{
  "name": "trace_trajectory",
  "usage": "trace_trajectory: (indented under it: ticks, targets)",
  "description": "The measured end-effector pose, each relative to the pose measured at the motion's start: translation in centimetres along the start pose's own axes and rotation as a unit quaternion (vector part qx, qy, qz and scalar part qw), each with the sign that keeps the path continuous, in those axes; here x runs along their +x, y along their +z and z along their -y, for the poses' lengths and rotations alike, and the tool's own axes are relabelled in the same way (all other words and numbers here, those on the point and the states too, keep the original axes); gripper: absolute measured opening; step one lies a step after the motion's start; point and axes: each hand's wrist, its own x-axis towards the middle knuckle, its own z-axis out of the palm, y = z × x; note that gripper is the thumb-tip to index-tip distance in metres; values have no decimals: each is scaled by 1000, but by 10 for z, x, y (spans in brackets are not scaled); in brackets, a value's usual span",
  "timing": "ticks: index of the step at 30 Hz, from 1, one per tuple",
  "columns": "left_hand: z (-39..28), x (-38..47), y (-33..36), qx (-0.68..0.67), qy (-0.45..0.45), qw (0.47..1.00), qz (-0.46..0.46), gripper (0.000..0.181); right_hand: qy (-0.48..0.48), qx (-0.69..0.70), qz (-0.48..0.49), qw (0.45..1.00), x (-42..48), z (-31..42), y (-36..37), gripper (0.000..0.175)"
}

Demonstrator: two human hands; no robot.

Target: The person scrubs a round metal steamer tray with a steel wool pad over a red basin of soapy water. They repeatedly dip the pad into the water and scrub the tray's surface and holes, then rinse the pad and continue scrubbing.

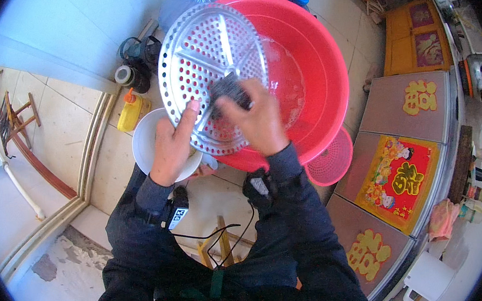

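Observation:
A round perforated metal steamer tray (202, 45) is held tilted over a large red plastic basin (324, 64). My left hand (173, 146) grips its lower left rim, thumb on the upper face. Pressed against the tray near its middle is a dark scouring pad (229, 93), blurred, in the fingers of my right hand (259, 118). Shallow water with some suds (289, 89) shows in the basin. Partly behind my left hand stands a white bowl (146, 135); whatever it holds is mostly hidden.
Left of the tray are a yellow bottle with an orange cap (132, 111), a dark jar (134, 78) and a clear water jug (187, 3). A pink plastic colander (333, 159) lies partly under the basin's right side. Cabinets with decorated doors (400, 178) line the right.

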Motion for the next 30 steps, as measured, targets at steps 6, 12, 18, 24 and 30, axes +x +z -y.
trace_trajectory:
  ticks: [6,12,18,24,30]
  targets:
    - [2,-3,6,-113,15,993,-4,41,35,-65,-17,997,6,-1,-6,37]
    - [1,-1,8,-113,-10,994,-4,43,35,-64,9,997,9,-26,-17,37]
    - [5,-3,8,-81,11,997,-5,45,18,-59,-143,988,10,-22,-14,44]
    - [-4,6,0,-129,37,990,-38,47,47,-80,47,995,-17,-60,-9,33]
    - [-8,8,-1,-173,41,983,-42,47,66,-49,39,996,-16,-57,-11,35]
